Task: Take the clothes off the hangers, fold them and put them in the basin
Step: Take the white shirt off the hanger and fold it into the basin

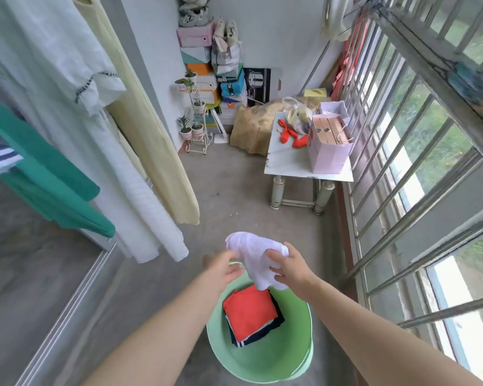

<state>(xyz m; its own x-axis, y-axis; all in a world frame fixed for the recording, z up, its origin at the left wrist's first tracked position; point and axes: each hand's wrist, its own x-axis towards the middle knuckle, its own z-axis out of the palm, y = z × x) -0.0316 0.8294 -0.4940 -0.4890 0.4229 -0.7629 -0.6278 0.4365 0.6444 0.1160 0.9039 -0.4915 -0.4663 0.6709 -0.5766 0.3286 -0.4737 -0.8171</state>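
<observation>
One white garment [258, 257] in right hand [289, 270] (left hand [222, 270] blurred, alongside) above basin [262, 360].

concrete floor [229, 190], barred window [418, 151] right, small table [290, 162].

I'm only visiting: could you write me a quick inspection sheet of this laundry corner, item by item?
Surface: concrete floor; a green basin stands on it.
Job's things: folded clothes, orange on top, lie in the basin; a white garment is held above it; a green garment, white dress and yellow garment hang at left.
Clutter: small table bearing a pink bag and red cloth; stacked shoe boxes; plant stand.
Hands: right hand grips the white garment; left hand is blurred at its edge, grip unclear.
Cables: nothing seen.
Surroundings: barred window at right, greenery outside.
</observation>
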